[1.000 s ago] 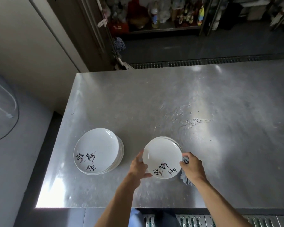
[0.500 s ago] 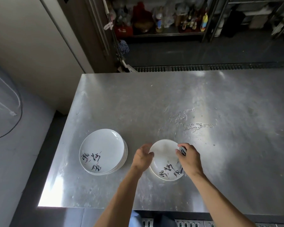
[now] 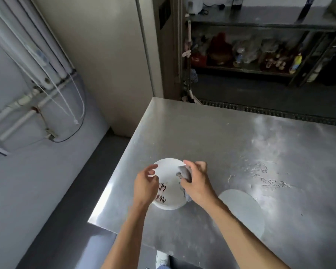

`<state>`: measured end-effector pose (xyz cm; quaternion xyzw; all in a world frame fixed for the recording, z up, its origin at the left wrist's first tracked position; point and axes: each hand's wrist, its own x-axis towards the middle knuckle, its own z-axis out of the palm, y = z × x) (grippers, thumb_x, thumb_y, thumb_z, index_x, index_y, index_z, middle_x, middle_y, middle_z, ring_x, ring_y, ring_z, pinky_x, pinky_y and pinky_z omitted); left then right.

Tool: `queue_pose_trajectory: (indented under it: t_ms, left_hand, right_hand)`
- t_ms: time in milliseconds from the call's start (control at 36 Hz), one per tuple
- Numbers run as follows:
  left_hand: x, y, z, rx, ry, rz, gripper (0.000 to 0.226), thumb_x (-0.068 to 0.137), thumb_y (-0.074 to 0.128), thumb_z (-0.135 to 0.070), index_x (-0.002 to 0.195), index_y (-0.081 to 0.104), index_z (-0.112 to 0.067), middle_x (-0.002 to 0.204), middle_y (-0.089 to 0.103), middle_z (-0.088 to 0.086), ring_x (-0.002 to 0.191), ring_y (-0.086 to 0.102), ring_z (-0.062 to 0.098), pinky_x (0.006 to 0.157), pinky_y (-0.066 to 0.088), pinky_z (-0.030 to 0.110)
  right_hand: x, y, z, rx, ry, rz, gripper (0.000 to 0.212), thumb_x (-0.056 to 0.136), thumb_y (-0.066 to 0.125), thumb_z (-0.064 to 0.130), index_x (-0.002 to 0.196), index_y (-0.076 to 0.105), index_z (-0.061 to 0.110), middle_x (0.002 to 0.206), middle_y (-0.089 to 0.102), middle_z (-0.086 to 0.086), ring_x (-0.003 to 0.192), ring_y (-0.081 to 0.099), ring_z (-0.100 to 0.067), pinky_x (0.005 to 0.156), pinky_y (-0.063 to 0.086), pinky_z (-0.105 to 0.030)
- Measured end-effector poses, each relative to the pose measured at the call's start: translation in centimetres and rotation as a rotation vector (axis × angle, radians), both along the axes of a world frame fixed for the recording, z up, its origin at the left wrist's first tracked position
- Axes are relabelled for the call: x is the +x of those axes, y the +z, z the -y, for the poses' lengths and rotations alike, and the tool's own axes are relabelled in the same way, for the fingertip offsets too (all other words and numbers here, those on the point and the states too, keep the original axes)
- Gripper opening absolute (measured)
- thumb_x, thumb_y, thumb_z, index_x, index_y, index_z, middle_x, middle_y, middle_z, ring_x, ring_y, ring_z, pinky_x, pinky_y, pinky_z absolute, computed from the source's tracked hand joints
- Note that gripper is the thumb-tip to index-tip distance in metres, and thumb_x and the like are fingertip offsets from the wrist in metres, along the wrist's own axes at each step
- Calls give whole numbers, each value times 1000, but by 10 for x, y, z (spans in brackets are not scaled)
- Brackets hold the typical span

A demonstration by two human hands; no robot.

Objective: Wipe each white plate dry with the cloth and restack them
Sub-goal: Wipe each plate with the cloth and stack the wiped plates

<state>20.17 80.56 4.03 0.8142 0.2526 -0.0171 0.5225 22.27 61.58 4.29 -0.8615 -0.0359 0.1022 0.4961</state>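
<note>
plate [image 3: 168, 172] moved left off stack [image 3: 244, 210], right hand [image 3: 197, 186] grips cloth [image 3: 184, 171]

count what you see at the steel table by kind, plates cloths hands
white plates: 2, the lettered plate and the pale plate; any stacked beneath are hidden
cloths: 1, the grey cloth
hands: 2, left hand and right hand
total: 5

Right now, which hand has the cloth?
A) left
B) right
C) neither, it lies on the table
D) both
B: the right hand grips the grey cloth over the white plate, while the left hand sits at the plate's left rim with no cloth in it.
</note>
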Motion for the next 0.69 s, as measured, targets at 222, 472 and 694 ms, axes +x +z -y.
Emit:
queue_pose_trajectory:
  t_ms: [222, 472, 694]
  left_hand:
    - [-22, -20, -38, 92, -23, -109, 52, 96, 66, -11, 147, 57, -16, 127, 63, 12, 108, 70, 27, 94, 56, 37]
    - [-31, -33, -38, -33, -1, -63, 22, 93, 72, -14, 112, 77, -23, 76, 66, -15, 62, 64, -1, 58, 46, 13]
    - [-19, -38, -38, -33, 14, -99, 20, 88, 78, -14, 105, 72, -19, 95, 66, -6, 83, 68, 16, 70, 44, 24]
  right_hand:
    - [-6, -19, -42, -326, 213, 75, 71, 87, 70, 17, 151, 39, 19, 137, 33, -1, 119, 53, -21, 89, 36, -16]
    - [0, -18, -53, -725, 145, 111, 51, 88, 54, 63, 125, 58, 29, 115, 67, 3, 113, 59, -23, 94, 44, -36]
    - [1, -22, -56, -687, 120, 81, 39, 89, 68, 42, 123, 56, 27, 119, 67, 3, 114, 58, -23, 93, 43, -34]
